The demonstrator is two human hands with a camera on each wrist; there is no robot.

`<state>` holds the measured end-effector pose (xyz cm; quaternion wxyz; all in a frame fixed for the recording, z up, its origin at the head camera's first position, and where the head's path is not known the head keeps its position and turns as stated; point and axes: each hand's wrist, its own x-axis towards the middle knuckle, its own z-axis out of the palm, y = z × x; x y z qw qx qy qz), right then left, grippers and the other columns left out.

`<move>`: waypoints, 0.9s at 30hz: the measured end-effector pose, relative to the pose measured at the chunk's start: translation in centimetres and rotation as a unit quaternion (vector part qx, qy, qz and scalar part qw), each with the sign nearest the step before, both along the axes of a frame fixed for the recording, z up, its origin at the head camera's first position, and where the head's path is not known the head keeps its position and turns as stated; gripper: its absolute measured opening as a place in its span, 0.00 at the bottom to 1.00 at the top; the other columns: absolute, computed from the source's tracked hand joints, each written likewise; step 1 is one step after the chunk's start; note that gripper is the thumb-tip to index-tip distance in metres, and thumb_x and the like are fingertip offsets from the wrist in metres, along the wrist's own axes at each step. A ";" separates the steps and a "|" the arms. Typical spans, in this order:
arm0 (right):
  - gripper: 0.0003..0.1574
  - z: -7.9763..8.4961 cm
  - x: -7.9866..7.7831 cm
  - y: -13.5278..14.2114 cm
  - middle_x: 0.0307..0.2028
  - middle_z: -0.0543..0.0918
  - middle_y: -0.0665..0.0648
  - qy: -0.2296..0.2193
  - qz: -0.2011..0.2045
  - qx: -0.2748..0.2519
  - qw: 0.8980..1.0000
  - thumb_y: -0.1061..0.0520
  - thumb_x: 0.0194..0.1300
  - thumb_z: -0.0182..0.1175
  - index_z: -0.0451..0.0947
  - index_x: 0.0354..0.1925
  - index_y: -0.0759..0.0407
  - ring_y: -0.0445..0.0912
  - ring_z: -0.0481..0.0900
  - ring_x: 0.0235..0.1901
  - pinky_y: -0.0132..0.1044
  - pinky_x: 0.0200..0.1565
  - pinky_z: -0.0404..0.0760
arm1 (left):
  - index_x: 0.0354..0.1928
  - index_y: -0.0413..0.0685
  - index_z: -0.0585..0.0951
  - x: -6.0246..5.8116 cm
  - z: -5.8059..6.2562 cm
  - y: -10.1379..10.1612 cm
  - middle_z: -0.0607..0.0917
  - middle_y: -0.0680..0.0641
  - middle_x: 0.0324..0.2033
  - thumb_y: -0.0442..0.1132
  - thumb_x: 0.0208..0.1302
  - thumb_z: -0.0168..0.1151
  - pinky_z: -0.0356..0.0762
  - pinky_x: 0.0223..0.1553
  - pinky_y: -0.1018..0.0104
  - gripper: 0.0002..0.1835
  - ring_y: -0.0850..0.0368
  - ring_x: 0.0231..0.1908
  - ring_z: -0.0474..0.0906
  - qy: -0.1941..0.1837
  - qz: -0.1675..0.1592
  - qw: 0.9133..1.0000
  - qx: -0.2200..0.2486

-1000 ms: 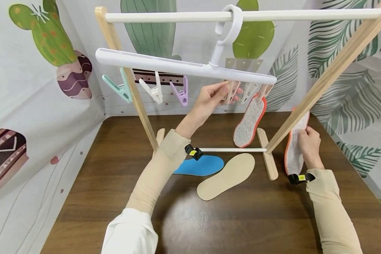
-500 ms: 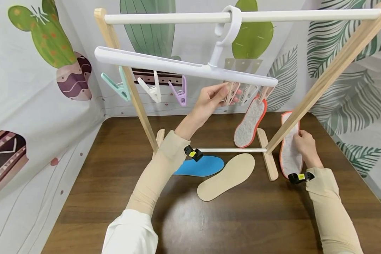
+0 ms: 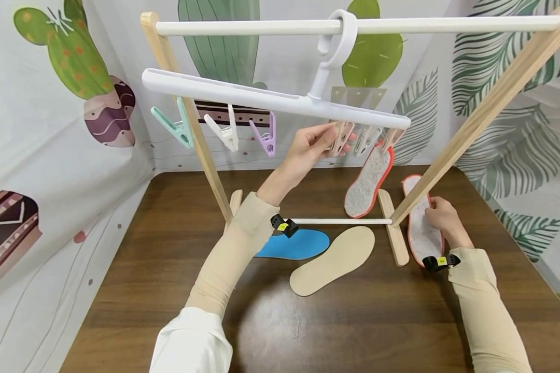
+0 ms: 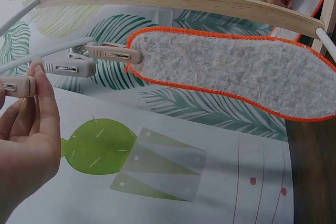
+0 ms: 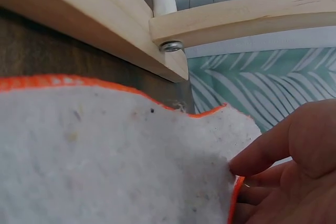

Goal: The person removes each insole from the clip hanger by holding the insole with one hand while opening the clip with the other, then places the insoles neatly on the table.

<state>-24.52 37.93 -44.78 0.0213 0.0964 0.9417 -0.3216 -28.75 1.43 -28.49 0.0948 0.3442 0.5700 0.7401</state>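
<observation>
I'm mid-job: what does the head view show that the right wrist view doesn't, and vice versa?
Only the head view: the left hand pinching a clip under the white hanger, plus the blue insole and beige insole.
Only the right wrist view: a silver bolt head at the wooden stand's joint.
Both: the right hand holding an orange-edged insole, and parts of that stand.

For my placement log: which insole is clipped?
The grey insole hanging from the rightmost beige clip under the hanger. The right hand holds the other grey insole; the blue insole and cream insole lie on the table.
</observation>
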 end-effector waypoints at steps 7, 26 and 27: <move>0.29 -0.1 0.4 -0.4 0.45 0.70 0.72 -0.001 -0.001 0.007 1.000 0.62 0.59 0.39 0.61 0.56 0.79 0.59 0.68 0.40 0.33 0.30 0.68 | 0.58 0.31 0.70 0.2 0.1 -0.1 0.75 0.31 0.52 0.34 0.70 0.44 0.78 0.50 0.60 0.19 0.57 0.38 0.82 -0.009 -0.011 1.000 -0.005; 0.28 0.0 1.2 -0.7 0.48 0.70 0.74 0.000 -0.011 -0.014 1.000 0.56 0.64 0.40 0.63 0.55 0.76 0.59 0.68 0.41 0.31 0.29 0.69 | 0.58 0.30 0.69 0.5 0.1 -0.2 0.76 0.29 0.51 0.34 0.70 0.44 0.79 0.49 0.57 0.19 0.57 0.44 0.80 -0.031 -0.041 0.999 0.013; 0.28 0.0 1.2 -0.7 0.48 0.70 0.74 0.000 -0.012 -0.016 1.000 0.56 0.65 0.40 0.63 0.55 0.76 0.59 0.68 0.42 0.31 0.30 0.69 | 0.58 0.30 0.69 0.6 0.1 -0.2 0.75 0.29 0.52 0.34 0.70 0.44 0.79 0.49 0.58 0.19 0.57 0.44 0.81 -0.036 -0.040 0.998 0.014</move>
